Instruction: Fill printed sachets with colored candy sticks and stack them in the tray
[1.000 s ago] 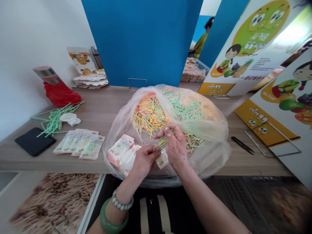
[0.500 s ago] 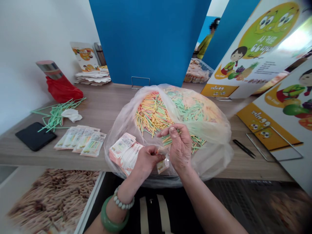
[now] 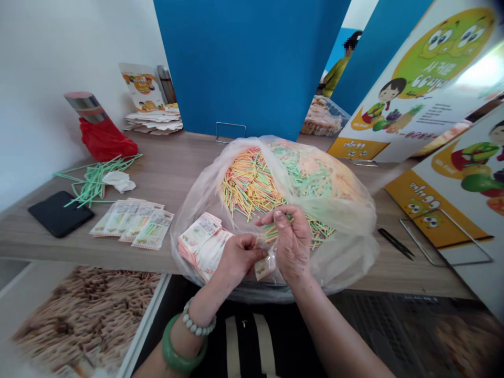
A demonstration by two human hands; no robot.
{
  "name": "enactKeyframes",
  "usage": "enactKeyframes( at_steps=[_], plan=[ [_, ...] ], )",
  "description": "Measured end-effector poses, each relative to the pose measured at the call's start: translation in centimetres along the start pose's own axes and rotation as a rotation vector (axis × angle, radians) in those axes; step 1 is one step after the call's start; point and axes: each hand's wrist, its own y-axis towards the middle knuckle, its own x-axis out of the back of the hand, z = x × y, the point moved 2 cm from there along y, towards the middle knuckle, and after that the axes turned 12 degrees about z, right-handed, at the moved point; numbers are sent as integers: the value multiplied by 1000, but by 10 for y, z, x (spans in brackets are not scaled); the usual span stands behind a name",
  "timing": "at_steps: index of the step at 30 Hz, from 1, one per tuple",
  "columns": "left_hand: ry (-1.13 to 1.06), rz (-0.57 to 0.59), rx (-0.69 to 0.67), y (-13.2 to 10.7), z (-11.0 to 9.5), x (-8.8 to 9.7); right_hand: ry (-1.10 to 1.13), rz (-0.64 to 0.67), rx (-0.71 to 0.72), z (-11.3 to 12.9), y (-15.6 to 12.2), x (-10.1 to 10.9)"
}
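Note:
My left hand [image 3: 238, 257] pinches the edge of a small clear packet [image 3: 264, 266] with a printed lower part. Close beside it, my right hand [image 3: 292, 239] is closed round a small bundle of thin coloured sticks [image 3: 271, 231], mostly green and yellow, whose ends point left above the packet's mouth. Whether the sticks have entered the packet I cannot tell. Behind my hands lies a large clear plastic bag [image 3: 197, 181], opened over many short yellow, green and pink sticks [image 3: 252, 181]. A fanned stack of printed packets [image 3: 200, 239] rests on the bag, left of my left hand.
Several filled packets [image 3: 151, 228], a black phone-like slab [image 3: 61, 212] and long green sticks [image 3: 88, 184] lie left. Black tweezers [image 3: 396, 244] lie right, near printed boards [image 3: 444, 199]. A drawer-like bin [image 3: 151, 310] is below left. Another person [image 3: 336, 73] is far behind.
The view has shifted slightly, so the background sits a little to the right. My hands keep nearly the same pose, still holding the packet and the sticks.

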Motion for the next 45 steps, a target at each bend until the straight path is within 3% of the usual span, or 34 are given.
enactKeyframes(
  at_steps=[8, 12, 20, 29, 36, 41, 43, 45],
  plan=[
    [-70, 99, 63, -4, 4, 2, 55, -26, -47, -10, 2, 6],
    [-94, 79, 38, -5, -2, -1, 21, 69, -70, -8, 0, 7],
    [-128, 92, 31, 0, -1, 3, -127, 308, -269, -16, 1, 19],
    [-161, 124, -19, 8, 1, 3, -16, 198, -116, -5, 6, 22],
    [-180, 151, -7, 6, 3, 0, -124, 346, -275, -30, 7, 24],
    [-9, 135, -137, 13, -5, 0, -166, 488, -272, -35, 10, 27],
    [-36, 109, -146, 17, -6, 2, -165, 485, -262, -31, 12, 35],
    [-99, 74, -143, 21, -7, 6, -127, 399, -259, -28, 13, 46]
  ],
)
